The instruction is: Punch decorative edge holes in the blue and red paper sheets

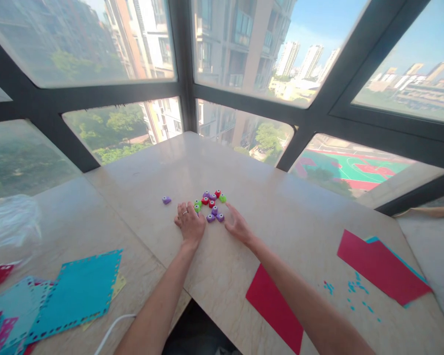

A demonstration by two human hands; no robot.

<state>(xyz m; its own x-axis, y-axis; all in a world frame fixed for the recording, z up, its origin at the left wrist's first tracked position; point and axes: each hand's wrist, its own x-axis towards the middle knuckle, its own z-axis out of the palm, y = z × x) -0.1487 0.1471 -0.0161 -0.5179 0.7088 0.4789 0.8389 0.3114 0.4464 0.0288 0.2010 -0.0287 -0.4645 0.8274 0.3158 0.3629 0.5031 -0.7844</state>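
Small craft punches in purple, red and green stand clustered on the pale stone tabletop (170, 172). My left hand (191, 224), with a ring on one finger, lies at the cluster's left side, fingers stretched out and palm down. It is right beside the green punches (197, 207) and partly hides them. On the other side my right hand (238, 224) rests on its edge with thumb and fingers apart, close to the purple punches (215, 215). Red punches (205, 200) sit in the middle of the group. One purple punch (166, 199) stands alone farther left.
A blue sheet with punched edges (81, 286) tops a paper pile at left, near clear plastic wrap (11, 227) and a white cable (113, 328). Red paper (270, 305) lies under my right forearm. More red sheets (377, 266) and blue paper bits (357, 286) lie right.
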